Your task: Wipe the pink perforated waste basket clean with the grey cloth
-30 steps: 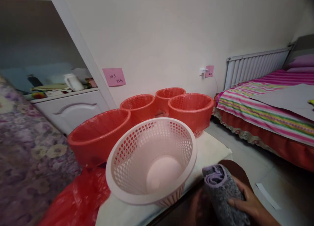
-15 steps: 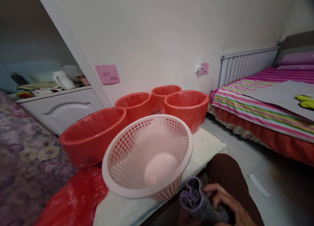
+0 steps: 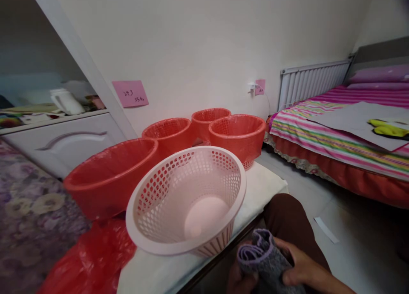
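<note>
Both hands hold a rolled grey cloth low down. The right hand grips its side. The left hand is mostly cut off, maybe under it. A pink basket sits just beside them on a white table.

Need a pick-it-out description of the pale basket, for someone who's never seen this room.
Start at the white table between the floral bedspread and the striped bed. Five perforated baskets stand on it; the pale pink basket is nearest the camera, just beyond the hands holding a rolled grey cloth. It alone is pale and unlined: the four behind are red.
</note>
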Available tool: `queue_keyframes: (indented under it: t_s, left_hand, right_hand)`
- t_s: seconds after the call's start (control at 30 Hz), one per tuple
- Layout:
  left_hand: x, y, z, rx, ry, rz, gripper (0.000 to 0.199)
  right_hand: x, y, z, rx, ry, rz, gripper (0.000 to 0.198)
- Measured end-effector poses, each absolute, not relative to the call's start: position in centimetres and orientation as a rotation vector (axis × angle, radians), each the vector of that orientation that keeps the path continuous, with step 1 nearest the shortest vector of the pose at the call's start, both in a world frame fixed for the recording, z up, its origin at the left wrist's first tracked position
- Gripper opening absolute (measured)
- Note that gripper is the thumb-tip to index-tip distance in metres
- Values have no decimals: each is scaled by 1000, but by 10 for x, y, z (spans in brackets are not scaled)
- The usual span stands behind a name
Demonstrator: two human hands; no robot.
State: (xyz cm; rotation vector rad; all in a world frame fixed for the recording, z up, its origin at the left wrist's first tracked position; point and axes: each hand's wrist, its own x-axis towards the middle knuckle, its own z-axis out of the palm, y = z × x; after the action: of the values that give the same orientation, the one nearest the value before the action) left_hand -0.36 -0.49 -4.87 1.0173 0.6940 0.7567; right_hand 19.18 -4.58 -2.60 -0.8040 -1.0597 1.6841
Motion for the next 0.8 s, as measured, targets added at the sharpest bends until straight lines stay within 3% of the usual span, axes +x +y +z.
queue_keyframes:
  t_s: [0.13, 0.27, 0.47, 0.67, 0.8]
  left_hand:
    - [1, -6, -58, 1021, 601, 762, 57]
    - [3, -10, -71, 923, 500, 696, 68]
    - [-8, -8, -95, 871, 838, 865, 58]
    - [-8, -7, -73, 647, 790, 869, 64]
    - [-8, -5, -64, 614, 814, 879, 65]
  right_hand:
    - [190, -50, -22, -698, -877, 1837, 87]
    - [187, -49, -26, -768, -960, 1743, 86]
    - [192, -51, -22, -724, -902, 1773, 87]
    - [212, -50, -25, -677, -800, 1846, 64]
    - [228, -45, -22, -615, -674, 1738, 63]
